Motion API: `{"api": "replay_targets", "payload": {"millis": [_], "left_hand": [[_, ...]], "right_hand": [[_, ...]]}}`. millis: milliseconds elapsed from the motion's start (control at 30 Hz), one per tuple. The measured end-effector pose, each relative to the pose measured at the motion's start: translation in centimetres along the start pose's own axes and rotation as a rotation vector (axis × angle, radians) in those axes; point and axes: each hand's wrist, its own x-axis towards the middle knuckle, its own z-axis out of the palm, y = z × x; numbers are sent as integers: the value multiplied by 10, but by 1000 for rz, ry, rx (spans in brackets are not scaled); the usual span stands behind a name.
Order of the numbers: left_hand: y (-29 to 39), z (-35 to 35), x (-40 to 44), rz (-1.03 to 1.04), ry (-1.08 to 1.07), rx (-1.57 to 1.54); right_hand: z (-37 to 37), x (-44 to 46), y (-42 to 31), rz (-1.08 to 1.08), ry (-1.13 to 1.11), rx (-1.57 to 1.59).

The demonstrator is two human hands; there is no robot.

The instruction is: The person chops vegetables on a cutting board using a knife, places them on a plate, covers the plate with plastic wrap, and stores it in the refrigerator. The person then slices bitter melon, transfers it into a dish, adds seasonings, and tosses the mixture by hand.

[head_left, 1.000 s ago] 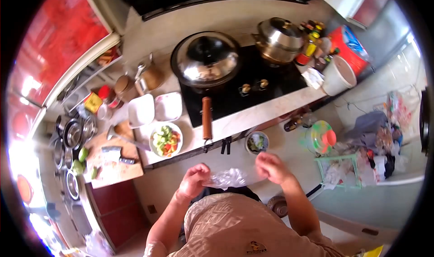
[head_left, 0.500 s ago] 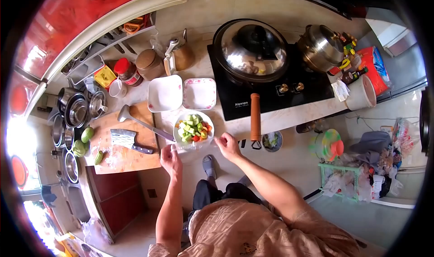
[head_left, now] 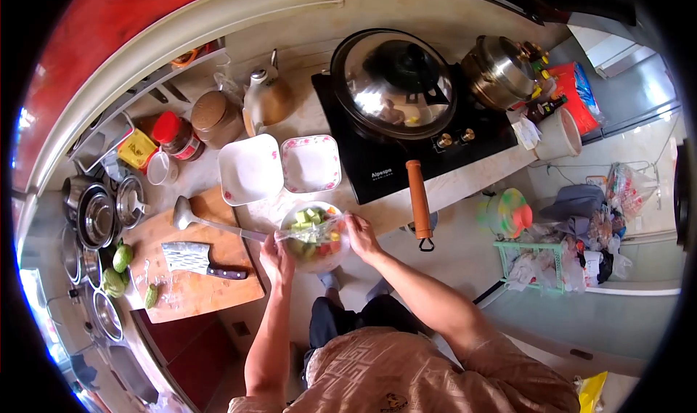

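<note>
A white bowl (head_left: 316,264) of chopped green and red vegetables (head_left: 312,228) sits at the counter's front edge. Clear plastic film (head_left: 308,233) is stretched between my hands and lies over the front part of the bowl. My left hand (head_left: 276,258) pinches the film at the bowl's left side, near the ladle handle. At the right rim my right hand (head_left: 361,236) has its fingers closed on the film's other side. Two empty white square dishes, one larger (head_left: 250,169) and one smaller (head_left: 311,164), stand just behind the bowl.
On the left, a cutting board (head_left: 196,289) holds a cleaver (head_left: 187,258), a ladle (head_left: 185,213) and a small green vegetable. A lidded wok (head_left: 392,83) sits on the black stove, its wooden handle (head_left: 417,199) jutting past the counter edge. Jars and a kettle (head_left: 265,97) stand behind.
Both hands have moved from in front of my body up to the bowl, carrying the film, which now covers part of it. The camera view has shifted too.
</note>
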Motion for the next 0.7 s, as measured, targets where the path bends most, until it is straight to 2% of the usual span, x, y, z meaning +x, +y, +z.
{"api": "replay_targets", "payload": {"millis": [33,167,333,400,467,533,600,667,700], "left_hand": [[1,0,-7,-20,-57,-110],[-5,4,-45,-52,-238,-402],[-19,23,-81,-178,-417,-704],[-18,39,-94,-210,-441,-700],[-8,58,-111,-238,-419,-641],[-4,84,-128,-177,-439,-618],[13,115,-152,-164,-358,-676],[25,150,-177,-113,-380,-688],[30,169,-188,-128,-368,-686]], "right_hand": [[0,-10,0,-54,36,81],[-17,-51,-4,19,64,246],[-67,-93,-10,43,57,181],[-91,-108,-5,251,-11,272],[-116,-123,-13,283,93,322],[-151,-140,-17,434,279,499],[-190,-160,-15,432,327,606],[-227,-186,-3,386,203,615],[-238,-195,11,347,198,857]]}}
